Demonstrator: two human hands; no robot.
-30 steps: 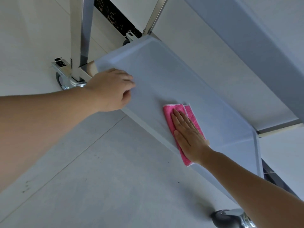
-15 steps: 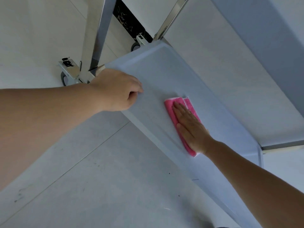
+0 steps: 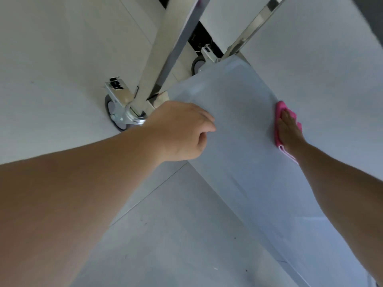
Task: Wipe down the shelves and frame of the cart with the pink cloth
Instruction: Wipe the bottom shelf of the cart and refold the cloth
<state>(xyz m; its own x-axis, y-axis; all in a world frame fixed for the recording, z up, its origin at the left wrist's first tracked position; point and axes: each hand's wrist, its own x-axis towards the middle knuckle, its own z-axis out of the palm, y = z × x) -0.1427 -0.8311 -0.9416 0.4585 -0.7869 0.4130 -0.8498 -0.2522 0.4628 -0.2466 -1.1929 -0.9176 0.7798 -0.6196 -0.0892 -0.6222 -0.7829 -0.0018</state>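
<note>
The cart's bottom shelf (image 3: 244, 125) is a pale grey-blue panel that runs from the upper middle to the lower right. My right hand (image 3: 289, 129) lies flat on the folded pink cloth (image 3: 279, 109), pressing it on the shelf's far edge. My left hand (image 3: 182, 131) grips the shelf's near edge, fingers curled over it, close to the near corner post (image 3: 163, 59). A second shiny metal post (image 3: 255, 23) rises at the far corner.
Two caster wheels with metal brake brackets stand on the pale tiled floor, one (image 3: 116, 112) under the near post and one (image 3: 199, 65) at the far corner. An upper shelf's dark edge (image 3: 371, 15) crosses the top right corner. Open floor (image 3: 165, 235) lies below the shelf.
My right hand has slid the pink cloth across the shelf to its far edge. The view has swung so the posts and wheels sit more to the right. My left hand keeps its grip.
</note>
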